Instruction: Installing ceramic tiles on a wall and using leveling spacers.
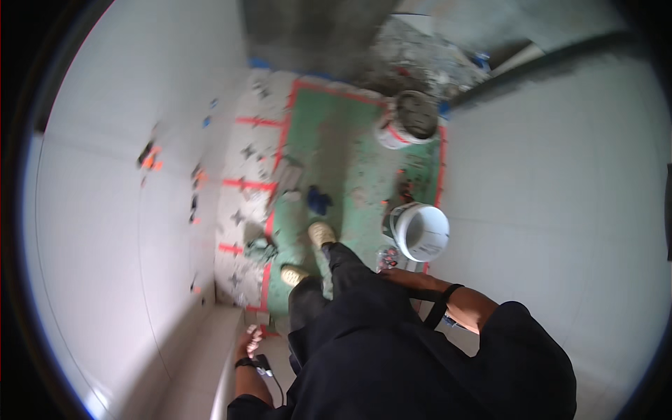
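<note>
We see the right hand [397, 276] just beside a clear plastic pack [387, 258] and near the white bucket [426, 233] on the green floor [323, 126]; the left hand [252, 340] hangs well apart. Through the blur, we cannot tell whether either is open or closed.

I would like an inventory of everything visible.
Round plastic bucket: one, white, near right wall
Bucket of grey material: one, white, farther away
Transparent bag: one, clear, reddish contents, beside nearer bucket
Crumpled blue bundle: one, dark blue, central floor
Crumpled green bundle: one, greyish green, left floor
Straight tape strips: several, red, floor
Floor covering: one, green, centre
Smooth walls: two, whitish, left and right
Small pieces: several, orange, left wall
Loose rubble: one heap, grey, far end
Shirt: one, black, bottom
Shoes: two, beige, centre
Left hand: one, bare, lower left
Right hand: one, bare, beside leg
</note>
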`<move>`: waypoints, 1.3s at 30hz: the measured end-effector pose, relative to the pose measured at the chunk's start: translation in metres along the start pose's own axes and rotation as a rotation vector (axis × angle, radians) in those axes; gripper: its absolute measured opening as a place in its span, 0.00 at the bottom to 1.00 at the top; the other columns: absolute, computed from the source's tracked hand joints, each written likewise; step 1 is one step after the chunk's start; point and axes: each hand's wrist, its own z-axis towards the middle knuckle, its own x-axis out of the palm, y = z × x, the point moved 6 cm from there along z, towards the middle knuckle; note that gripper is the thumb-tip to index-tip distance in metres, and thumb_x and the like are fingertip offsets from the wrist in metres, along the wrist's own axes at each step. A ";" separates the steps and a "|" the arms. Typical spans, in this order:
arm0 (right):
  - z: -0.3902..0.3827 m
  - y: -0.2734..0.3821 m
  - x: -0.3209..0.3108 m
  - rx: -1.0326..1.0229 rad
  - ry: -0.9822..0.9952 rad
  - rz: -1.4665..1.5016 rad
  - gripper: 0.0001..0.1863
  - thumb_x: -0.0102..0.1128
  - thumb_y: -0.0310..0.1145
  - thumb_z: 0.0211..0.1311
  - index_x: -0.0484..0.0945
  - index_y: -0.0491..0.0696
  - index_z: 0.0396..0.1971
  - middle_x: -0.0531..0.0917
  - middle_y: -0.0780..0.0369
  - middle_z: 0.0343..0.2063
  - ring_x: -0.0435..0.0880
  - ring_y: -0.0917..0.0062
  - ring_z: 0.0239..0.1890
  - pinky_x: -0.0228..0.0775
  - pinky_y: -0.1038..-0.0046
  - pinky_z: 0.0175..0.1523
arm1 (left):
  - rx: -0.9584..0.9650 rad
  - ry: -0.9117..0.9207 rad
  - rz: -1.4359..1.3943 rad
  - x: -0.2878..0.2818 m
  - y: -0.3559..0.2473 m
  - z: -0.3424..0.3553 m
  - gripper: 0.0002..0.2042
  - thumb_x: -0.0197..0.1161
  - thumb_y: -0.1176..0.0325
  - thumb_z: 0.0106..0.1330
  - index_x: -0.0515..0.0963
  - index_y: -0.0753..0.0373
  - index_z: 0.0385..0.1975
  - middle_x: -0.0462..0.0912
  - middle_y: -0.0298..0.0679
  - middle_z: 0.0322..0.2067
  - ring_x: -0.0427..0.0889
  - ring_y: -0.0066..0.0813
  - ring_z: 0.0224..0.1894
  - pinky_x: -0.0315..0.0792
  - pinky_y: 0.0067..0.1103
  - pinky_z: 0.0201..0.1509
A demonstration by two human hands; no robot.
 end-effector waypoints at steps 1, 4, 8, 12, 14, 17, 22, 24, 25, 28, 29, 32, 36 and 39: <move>-0.036 0.005 -0.004 0.097 -0.027 -0.029 0.20 0.60 0.34 0.57 0.78 0.40 0.48 0.82 0.50 0.45 0.80 0.56 0.52 0.72 0.63 0.56 | 0.039 -0.127 0.237 0.080 -0.031 0.013 0.20 0.61 0.59 0.69 0.74 0.63 0.56 0.84 0.36 0.34 0.79 0.22 0.26 0.73 0.20 0.27; -0.060 0.020 0.017 0.706 -0.083 0.270 0.15 0.60 0.35 0.60 0.78 0.43 0.43 0.83 0.51 0.38 0.83 0.59 0.44 0.74 0.60 0.49 | 0.635 -0.485 0.720 0.120 -0.129 -0.022 0.12 0.64 0.63 0.66 0.81 0.69 0.37 0.84 0.40 0.26 0.83 0.27 0.25 0.77 0.25 0.27; -0.097 0.036 0.052 1.015 -0.645 0.331 0.15 0.65 0.42 0.61 0.79 0.44 0.36 0.83 0.56 0.28 0.83 0.62 0.34 0.73 0.59 0.43 | 0.996 -0.469 0.904 0.080 -0.250 -0.022 0.10 0.65 0.61 0.66 0.79 0.63 0.31 0.82 0.45 0.23 0.83 0.36 0.27 0.73 0.34 0.33; -0.182 0.040 0.152 1.172 -0.634 0.106 0.17 0.63 0.47 0.62 0.80 0.45 0.29 0.82 0.51 0.27 0.82 0.52 0.35 0.72 0.54 0.44 | 0.948 -0.215 0.743 0.218 -0.315 -0.039 0.16 0.57 0.60 0.74 0.75 0.62 0.25 0.75 0.35 0.16 0.75 0.22 0.19 0.69 0.23 0.23; -0.138 0.051 0.171 1.253 -0.672 0.146 0.16 0.63 0.46 0.62 0.81 0.46 0.30 0.82 0.51 0.29 0.82 0.50 0.36 0.72 0.53 0.44 | 0.881 -0.308 0.827 0.151 -0.324 -0.043 0.17 0.56 0.57 0.75 0.75 0.60 0.23 0.75 0.33 0.16 0.75 0.20 0.19 0.69 0.21 0.23; -0.146 0.096 0.224 1.393 -0.793 0.242 0.14 0.64 0.45 0.60 0.82 0.49 0.32 0.83 0.50 0.31 0.82 0.50 0.38 0.72 0.52 0.44 | 0.779 -0.364 1.264 0.099 -0.271 -0.025 0.21 0.57 0.54 0.73 0.78 0.65 0.25 0.79 0.42 0.19 0.77 0.34 0.18 0.72 0.29 0.25; -0.186 0.125 0.306 1.627 -0.807 0.539 0.13 0.66 0.41 0.56 0.80 0.50 0.36 0.85 0.53 0.34 0.85 0.56 0.42 0.75 0.57 0.46 | 0.408 -0.269 1.206 0.091 -0.167 -0.063 0.10 0.66 0.69 0.66 0.74 0.65 0.26 0.79 0.37 0.18 0.74 0.21 0.17 0.68 0.20 0.18; -0.193 0.123 0.318 1.627 -0.776 0.553 0.13 0.66 0.41 0.56 0.80 0.50 0.37 0.85 0.53 0.36 0.85 0.56 0.43 0.75 0.56 0.46 | 0.295 -0.229 1.282 0.074 -0.155 -0.084 0.12 0.63 0.67 0.69 0.74 0.67 0.26 0.78 0.37 0.18 0.72 0.21 0.15 0.68 0.20 0.18; -0.199 0.115 0.326 1.630 -0.746 0.528 0.14 0.66 0.41 0.56 0.80 0.50 0.39 0.85 0.53 0.39 0.85 0.55 0.43 0.75 0.56 0.46 | 0.242 -0.214 1.322 0.078 -0.156 -0.089 0.12 0.62 0.66 0.70 0.74 0.67 0.27 0.78 0.37 0.19 0.72 0.21 0.15 0.68 0.21 0.18; -0.255 0.060 0.394 1.581 -0.988 0.453 0.15 0.62 0.45 0.59 0.81 0.50 0.39 0.85 0.51 0.40 0.83 0.52 0.46 0.75 0.55 0.50 | 0.256 -0.322 1.182 0.126 -0.158 -0.079 0.13 0.62 0.64 0.71 0.74 0.67 0.28 0.77 0.38 0.19 0.72 0.22 0.15 0.68 0.22 0.19; -0.248 0.042 0.380 1.552 -0.974 0.483 0.15 0.62 0.45 0.59 0.81 0.50 0.39 0.85 0.51 0.40 0.83 0.52 0.46 0.75 0.55 0.50 | 0.247 -0.363 1.182 0.128 -0.162 -0.083 0.13 0.62 0.64 0.71 0.74 0.67 0.28 0.77 0.38 0.19 0.72 0.22 0.15 0.68 0.22 0.19; -0.254 -0.017 0.307 1.626 -0.895 0.490 0.16 0.59 0.43 0.60 0.81 0.48 0.41 0.85 0.51 0.40 0.83 0.52 0.47 0.74 0.55 0.51 | 0.534 -0.376 1.352 0.202 -0.178 -0.085 0.09 0.64 0.67 0.67 0.75 0.65 0.33 0.77 0.39 0.20 0.76 0.27 0.20 0.72 0.25 0.23; -0.272 -0.185 0.265 1.548 -0.968 0.575 0.14 0.57 0.41 0.61 0.83 0.48 0.38 0.86 0.52 0.38 0.84 0.55 0.45 0.75 0.54 0.50 | 0.744 -0.342 1.487 0.320 -0.176 -0.048 0.06 0.63 0.71 0.63 0.78 0.65 0.36 0.82 0.40 0.26 0.79 0.32 0.25 0.75 0.26 0.34; -0.290 -0.344 0.298 1.607 -1.018 0.515 0.15 0.57 0.42 0.62 0.83 0.48 0.40 0.86 0.52 0.38 0.84 0.53 0.44 0.75 0.55 0.50 | 0.345 -0.501 1.465 0.407 -0.150 0.001 0.06 0.61 0.70 0.64 0.81 0.65 0.36 0.83 0.41 0.26 0.81 0.31 0.26 0.76 0.26 0.36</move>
